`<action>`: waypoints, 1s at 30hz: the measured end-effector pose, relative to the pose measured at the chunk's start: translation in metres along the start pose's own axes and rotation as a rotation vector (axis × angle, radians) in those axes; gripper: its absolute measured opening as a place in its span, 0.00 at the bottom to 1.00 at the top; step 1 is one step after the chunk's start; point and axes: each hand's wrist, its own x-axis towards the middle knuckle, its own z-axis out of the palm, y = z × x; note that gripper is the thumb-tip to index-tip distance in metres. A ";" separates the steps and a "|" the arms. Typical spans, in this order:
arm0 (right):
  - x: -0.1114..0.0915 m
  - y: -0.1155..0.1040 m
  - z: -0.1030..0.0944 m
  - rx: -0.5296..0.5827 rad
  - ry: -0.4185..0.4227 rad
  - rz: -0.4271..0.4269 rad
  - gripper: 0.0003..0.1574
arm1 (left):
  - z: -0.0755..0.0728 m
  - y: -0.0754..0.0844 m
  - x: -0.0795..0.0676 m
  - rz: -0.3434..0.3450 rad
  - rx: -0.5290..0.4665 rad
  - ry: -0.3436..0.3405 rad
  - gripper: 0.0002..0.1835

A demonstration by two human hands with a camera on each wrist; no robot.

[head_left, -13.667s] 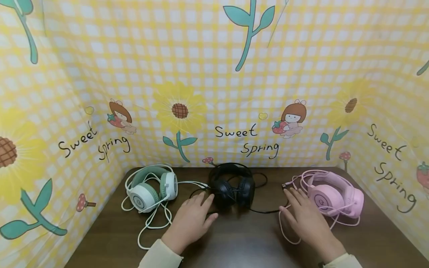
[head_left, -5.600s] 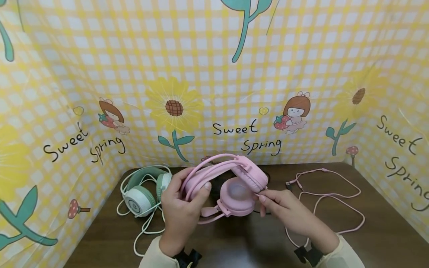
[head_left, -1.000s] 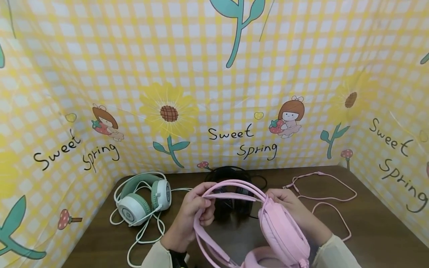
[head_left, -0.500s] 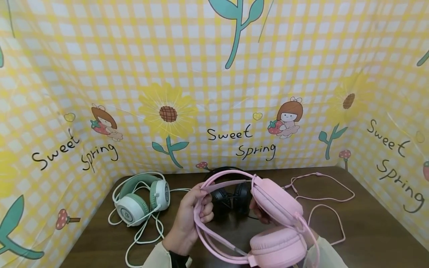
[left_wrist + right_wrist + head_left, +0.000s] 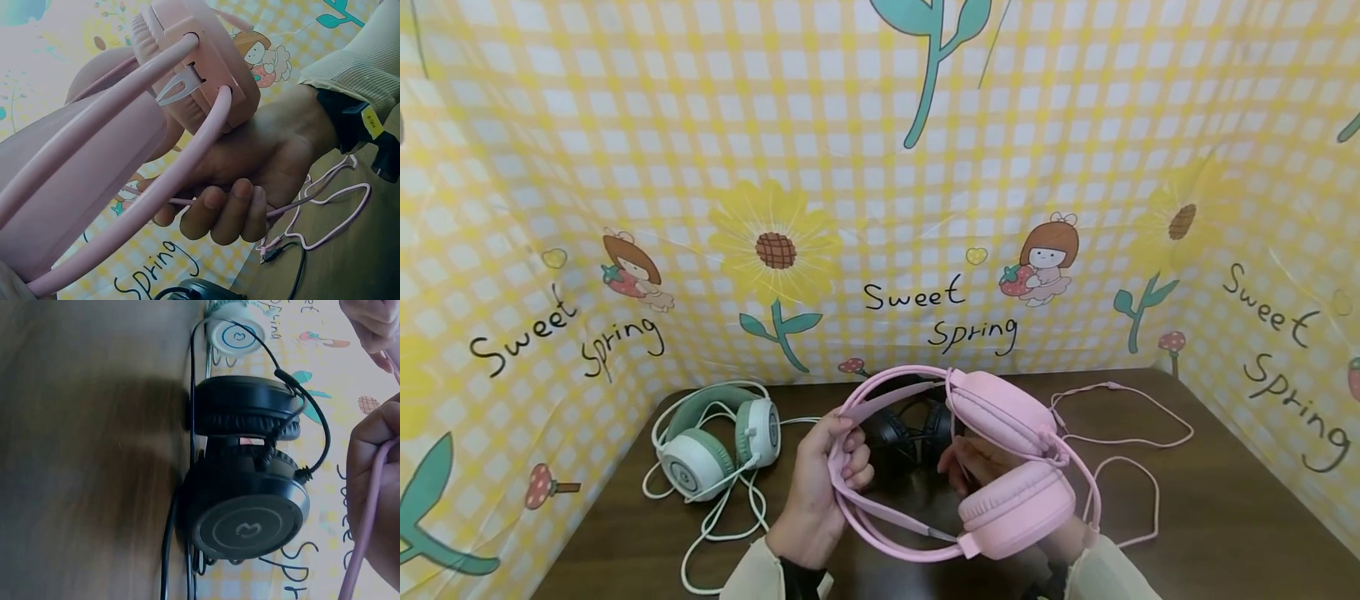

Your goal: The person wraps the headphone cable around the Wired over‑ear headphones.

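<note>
Pink headphones (image 5: 1018,517) are held up over the table, earcups to the right, headband to the left. My left hand (image 5: 820,479) grips the headband with curled fingers. Behind the earcups is my right hand (image 5: 973,467), partly hidden by them in the head view. The left wrist view shows its fingers curled round the pink cable (image 5: 275,212). That cable (image 5: 369,515) also crosses the right hand in the right wrist view. Black headphones (image 5: 247,528) stand on the table just beyond, partly covered by the pink pair in the head view.
White-and-green headphones (image 5: 696,471) with a loosely looped white cable stand at the left of the brown table (image 5: 625,542). Loops of pink cable (image 5: 1150,442) lie at the right. A yellow checked cloth (image 5: 880,208) encloses the back and sides.
The pink headphones, first lying at the table's right, are now lifted in my hands. Over the last second they have turned and risen, while my right hand has moved from the headband's end behind the earcups.
</note>
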 end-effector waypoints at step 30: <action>-0.022 -0.008 0.038 0.041 -0.105 0.282 0.21 | -0.004 0.020 0.011 0.197 0.035 0.170 0.10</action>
